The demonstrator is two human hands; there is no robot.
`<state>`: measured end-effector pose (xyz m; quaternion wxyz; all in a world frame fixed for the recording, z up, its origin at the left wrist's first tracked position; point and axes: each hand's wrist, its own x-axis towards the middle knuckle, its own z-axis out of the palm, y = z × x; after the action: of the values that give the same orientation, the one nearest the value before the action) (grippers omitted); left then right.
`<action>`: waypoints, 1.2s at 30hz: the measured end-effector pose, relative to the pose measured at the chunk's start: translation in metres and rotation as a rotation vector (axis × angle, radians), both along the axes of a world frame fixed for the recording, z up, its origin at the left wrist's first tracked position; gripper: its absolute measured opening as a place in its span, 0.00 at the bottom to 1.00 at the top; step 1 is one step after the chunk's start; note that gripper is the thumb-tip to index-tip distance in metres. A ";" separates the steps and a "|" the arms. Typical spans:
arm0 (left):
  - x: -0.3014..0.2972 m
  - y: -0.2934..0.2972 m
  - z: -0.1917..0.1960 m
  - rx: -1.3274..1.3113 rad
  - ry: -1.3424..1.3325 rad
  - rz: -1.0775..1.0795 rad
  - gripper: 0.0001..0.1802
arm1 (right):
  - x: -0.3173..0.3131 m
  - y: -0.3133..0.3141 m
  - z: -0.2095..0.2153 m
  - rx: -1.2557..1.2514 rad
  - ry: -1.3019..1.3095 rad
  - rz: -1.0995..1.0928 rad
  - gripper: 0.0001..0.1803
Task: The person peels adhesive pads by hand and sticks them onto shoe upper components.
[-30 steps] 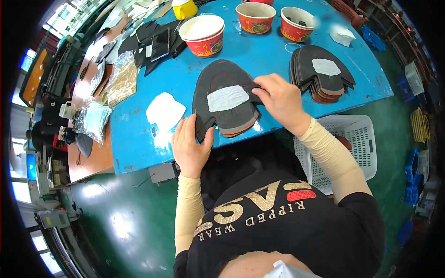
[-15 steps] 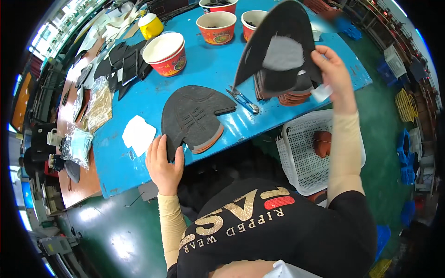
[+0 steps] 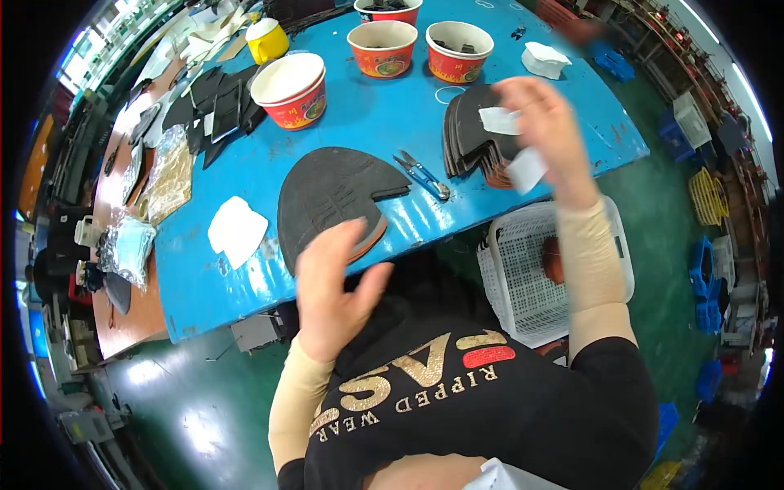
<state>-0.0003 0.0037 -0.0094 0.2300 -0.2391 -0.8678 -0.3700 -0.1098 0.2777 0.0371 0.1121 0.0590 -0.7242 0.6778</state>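
Observation:
A stack of black curved shoe-upper pieces (image 3: 331, 192) with brown edges lies at the middle of the table's front. My left hand (image 3: 331, 282) is raised over its near edge, thumb and fingers apart, holding nothing. At the right, a second stack of dark upper pieces (image 3: 467, 122) lies with a white patch (image 3: 498, 121) over its top, close to my right fingertips. My right hand (image 3: 543, 131), blurred by motion, is above this stack. Another small white patch (image 3: 527, 170) sticks out from under its palm. Blue-handled thread snips (image 3: 425, 175) lie between the stacks.
White patches lie at the left (image 3: 237, 231) and far right (image 3: 545, 60) of the blue table (image 3: 376, 106). Red paper tubs (image 3: 290, 102) and a yellow pot (image 3: 266, 45) stand farther back. A white plastic basket (image 3: 523, 294) is below the front edge at right.
The black piece with a grey patch is out of my right hand, which has moved left over the right stack. My left hand has lifted off the middle stack toward me.

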 end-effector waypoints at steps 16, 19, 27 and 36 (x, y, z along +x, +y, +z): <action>0.001 -0.017 -0.018 1.184 -0.484 -0.089 0.04 | 0.034 -0.127 -0.035 -0.517 -0.504 0.583 0.15; 0.004 -0.018 -0.018 1.193 -0.434 -0.081 0.05 | 0.045 -0.134 -0.030 -0.229 -0.377 0.628 0.15; 0.002 -0.019 -0.026 1.077 -0.411 0.146 0.09 | 0.048 -0.131 -0.039 -0.243 -0.372 0.579 0.07; 0.006 -0.003 -0.016 0.491 -0.073 0.108 0.20 | 0.064 -0.148 -0.043 -0.374 -0.307 0.594 0.06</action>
<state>0.0059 0.0004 -0.0251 0.2691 -0.1158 -0.7713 -0.5650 -0.0460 0.1298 -0.0056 -0.1903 0.1425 -0.5477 0.8022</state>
